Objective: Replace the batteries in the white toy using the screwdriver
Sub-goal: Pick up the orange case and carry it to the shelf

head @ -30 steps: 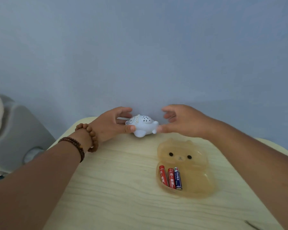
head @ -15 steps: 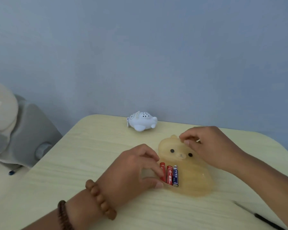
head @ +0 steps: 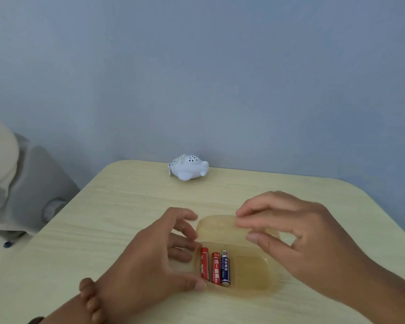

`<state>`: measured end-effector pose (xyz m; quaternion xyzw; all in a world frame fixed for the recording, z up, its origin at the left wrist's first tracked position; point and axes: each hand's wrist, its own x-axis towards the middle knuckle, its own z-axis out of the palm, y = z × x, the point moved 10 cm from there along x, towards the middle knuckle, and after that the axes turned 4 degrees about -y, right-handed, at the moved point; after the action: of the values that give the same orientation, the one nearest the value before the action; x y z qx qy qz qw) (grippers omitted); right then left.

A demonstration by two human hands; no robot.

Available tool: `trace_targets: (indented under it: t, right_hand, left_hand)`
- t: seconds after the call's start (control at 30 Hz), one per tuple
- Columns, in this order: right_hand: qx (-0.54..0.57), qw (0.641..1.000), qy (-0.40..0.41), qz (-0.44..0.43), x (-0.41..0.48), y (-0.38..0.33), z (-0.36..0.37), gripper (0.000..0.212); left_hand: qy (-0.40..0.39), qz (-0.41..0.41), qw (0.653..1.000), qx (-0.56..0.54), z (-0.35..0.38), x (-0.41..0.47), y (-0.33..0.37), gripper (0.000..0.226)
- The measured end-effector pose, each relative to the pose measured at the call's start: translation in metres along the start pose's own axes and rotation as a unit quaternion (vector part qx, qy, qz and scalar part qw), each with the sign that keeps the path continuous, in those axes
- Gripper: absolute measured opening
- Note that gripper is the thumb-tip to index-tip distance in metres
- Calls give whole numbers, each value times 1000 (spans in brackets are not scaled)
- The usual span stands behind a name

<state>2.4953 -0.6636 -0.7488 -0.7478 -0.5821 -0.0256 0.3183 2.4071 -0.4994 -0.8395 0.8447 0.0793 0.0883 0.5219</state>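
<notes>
The white toy (head: 188,168) stands alone at the table's far edge, apart from both hands. Near me lies a translucent yellow box (head: 250,274) holding three batteries (head: 215,267), two red and one blue. My left hand (head: 154,258) grips the box's left side between thumb and fingers. My right hand (head: 297,239) pinches the box's lid (head: 218,226) at its right end and holds it tilted up, open. No screwdriver shows in this frame.
The pale wooden table (head: 103,230) ends at a blue-grey wall just behind the toy. A grey and cream object (head: 21,183) stands off the table's left edge.
Both hands left the toy and came back to the yellow box. The left hand took the box's side, and the right hand has lifted the bear-faced lid open.
</notes>
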Motion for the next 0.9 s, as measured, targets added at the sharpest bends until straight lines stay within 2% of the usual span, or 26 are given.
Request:
trace_targets:
  t: [0.07, 0.13, 0.23, 0.37, 0.5, 0.6, 0.67, 0.73, 0.8, 0.9]
  right_hand:
    - [-37, 998, 8, -58, -12, -17, 4, 19]
    - [-60, 993, 14, -103, -23, -30, 11, 14]
    - [-56, 988, 23, -139, -37, -40, 21, 7]
    - [-29, 990, 42, -134, -48, -38, 28, 10]
    - [-18, 991, 51, -123, -51, -35, 34, 10]
    - [-20, 993, 18, -116, -52, -34, 37, 7]
    - [-20, 996, -19, -83, -51, -25, 40, 14]
    - [27, 998, -53, 27, -50, -3, 43, 39]
    - [116, 981, -76, 139, -54, 18, 51, 58]
    - [177, 957, -100, 205, -58, 27, 60, 68]
  left_hand:
    - [-6, 4, 1000, 2, 0, -3, 3, 106]
    - [-26, 18, 999, 36, 3, -5, 8, 110]
    - [-58, 35, 993, 98, 7, -9, 14, 102]
    - [-124, 34, 984, 122, 16, -13, 18, 97]
    - [-83, 44, 989, 116, 13, -9, 20, 72]
    - [-67, 38, 988, 131, 12, -7, 18, 72]
    - [-61, 31, 990, 127, 11, -7, 17, 68]
    - [-57, 28, 990, 128, 10, -7, 18, 67]
    - [-59, 27, 989, 133, 10, -7, 18, 74]
    - [-58, 22, 989, 136, 9, -6, 16, 82]
